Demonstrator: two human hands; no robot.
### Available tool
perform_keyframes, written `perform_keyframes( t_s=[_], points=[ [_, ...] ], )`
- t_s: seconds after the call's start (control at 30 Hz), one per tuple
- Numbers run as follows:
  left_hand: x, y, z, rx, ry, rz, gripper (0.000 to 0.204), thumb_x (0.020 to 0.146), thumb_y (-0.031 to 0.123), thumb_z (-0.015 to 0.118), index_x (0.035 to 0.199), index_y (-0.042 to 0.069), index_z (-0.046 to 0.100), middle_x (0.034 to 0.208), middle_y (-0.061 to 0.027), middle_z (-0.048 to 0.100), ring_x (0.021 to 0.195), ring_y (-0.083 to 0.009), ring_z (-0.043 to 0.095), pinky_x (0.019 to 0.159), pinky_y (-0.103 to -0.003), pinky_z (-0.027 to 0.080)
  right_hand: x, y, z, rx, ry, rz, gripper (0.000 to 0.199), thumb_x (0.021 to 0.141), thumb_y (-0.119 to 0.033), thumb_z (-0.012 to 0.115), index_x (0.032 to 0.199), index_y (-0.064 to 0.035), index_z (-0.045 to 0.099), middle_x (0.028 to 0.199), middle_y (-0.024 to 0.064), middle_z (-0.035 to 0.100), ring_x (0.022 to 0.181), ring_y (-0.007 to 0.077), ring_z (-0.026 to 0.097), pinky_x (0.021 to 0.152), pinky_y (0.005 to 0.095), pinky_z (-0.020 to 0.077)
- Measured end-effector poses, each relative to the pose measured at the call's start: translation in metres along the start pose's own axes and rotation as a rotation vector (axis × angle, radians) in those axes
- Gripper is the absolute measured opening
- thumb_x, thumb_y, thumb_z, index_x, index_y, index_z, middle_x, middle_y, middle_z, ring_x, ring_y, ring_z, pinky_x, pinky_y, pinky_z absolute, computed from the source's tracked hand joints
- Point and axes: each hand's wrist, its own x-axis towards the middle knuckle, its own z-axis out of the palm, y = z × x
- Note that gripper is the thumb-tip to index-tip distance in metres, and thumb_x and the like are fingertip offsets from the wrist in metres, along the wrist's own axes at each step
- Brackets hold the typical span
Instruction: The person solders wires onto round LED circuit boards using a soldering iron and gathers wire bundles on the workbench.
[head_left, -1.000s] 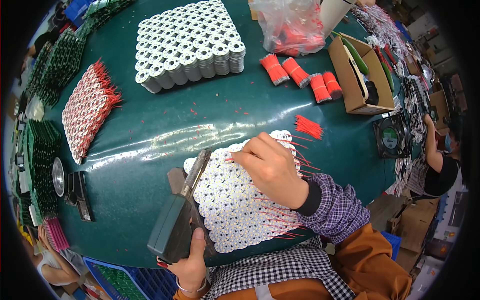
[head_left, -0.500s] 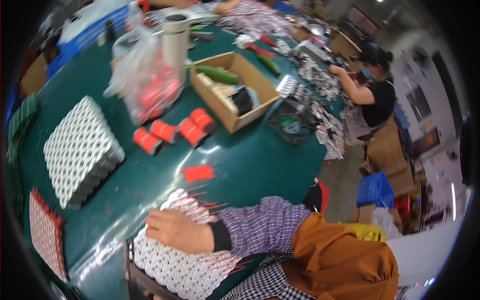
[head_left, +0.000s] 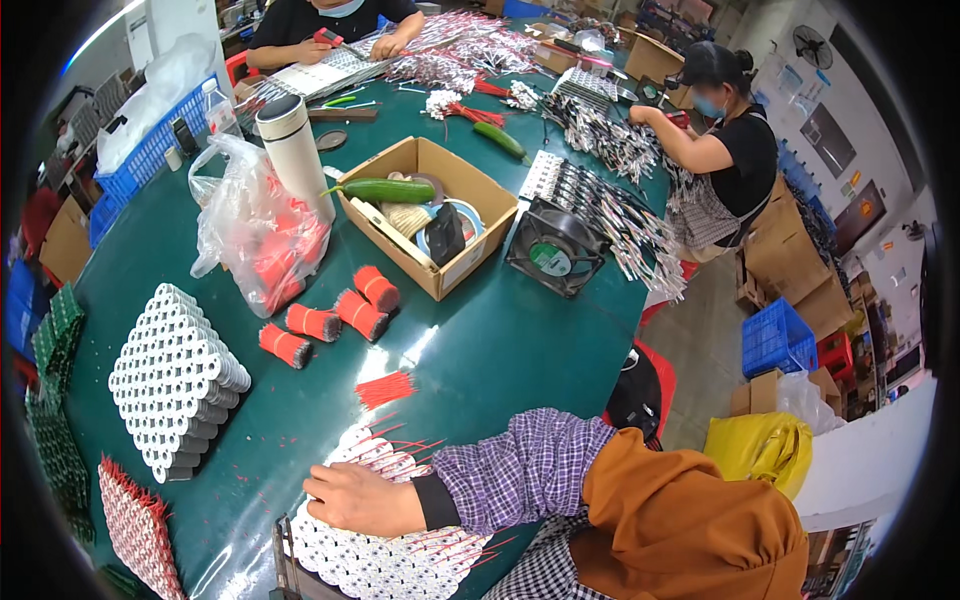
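Note:
My right hand (head_left: pixel 365 499) rests over a white panel of small round boards (head_left: pixel 385 560), near its upper left edge. The fingers are bent and drawn together; whatever they pinch is hidden under them. Thin red wires (head_left: pixel 395 432) stick out from the panel's right side. A loose bunch of short red wires (head_left: pixel 386 390) lies just beyond it. At the panel's lower left stands a dark metal holder (head_left: pixel 284 560). My left hand does not show.
To the left are a stack of white round-board panels (head_left: pixel 175 375) and a red-wired panel (head_left: pixel 135 520). Banded red wire bundles (head_left: pixel 360 313), a bag (head_left: pixel 265 225), a flask (head_left: pixel 292 150), a cardboard box (head_left: pixel 440 275) and a fan (head_left: pixel 556 250) stand farther back. Two people work across the table.
The view has tilted up and steadied, bringing a second person at the far side into sight. My right hand stays on the panel.

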Motion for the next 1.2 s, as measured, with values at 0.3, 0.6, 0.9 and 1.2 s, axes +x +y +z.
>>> perform_keyframes(
  t_s=[0.3,0.6,0.9,1.2],
  points=[
    [-0.001,0.011,0.004,-0.105,-0.010,0.061,0.034,0.088,0.013,0.078,0.064,-0.003,0.059,0.062,-0.0061,0.058,0.052,-0.0154,0.049,0.052,-0.033,0.040,0.001,0.000,-0.005,0.056,-0.011,-0.001,0.008,0.074,-0.009,0.065,0.074,-0.0055,0.059,0.089,0.0089,0.054,0.093,0.0252,0.055,0.076,0.0350,0.0510],
    [0.003,-0.004,0.010,-0.286,-0.008,0.015,0.024,0.083,-0.009,0.070,0.107,-0.008,0.064,0.087,-0.0100,0.067,0.052,-0.0102,0.053,0.045,-0.024,0.040,0.003,0.004,-0.013,0.085,-0.039,-0.027,0.020,0.076,-0.006,0.063,0.095,-0.0012,0.065,0.089,0.0096,0.058,0.085,0.0256,0.059,0.072,0.0345,0.0524],
    [0.005,-0.026,0.008,-0.174,-0.076,0.151,0.027,0.082,-0.010,0.071,0.108,-0.006,0.064,0.090,-0.0094,0.068,0.056,-0.0110,0.059,0.048,-0.024,0.045,0.012,-0.001,-0.023,0.146,-0.077,0.000,0.027,0.072,0.006,0.064,0.098,0.0023,0.068,0.091,0.0111,0.059,0.083,0.0273,0.060,0.071,0.0367,0.0513],
    [0.004,-0.022,0.006,-0.235,-0.144,-0.027,0.033,0.082,-0.002,0.079,0.111,-0.003,0.063,0.093,-0.0076,0.069,0.071,-0.0116,0.062,0.063,-0.026,0.048,0.013,0.000,-0.022,0.129,-0.071,-0.010,0.025,0.072,0.004,0.064,0.096,0.0022,0.067,0.089,0.0107,0.056,0.083,0.0263,0.058,0.071,0.0359,0.0514]
  ],
)
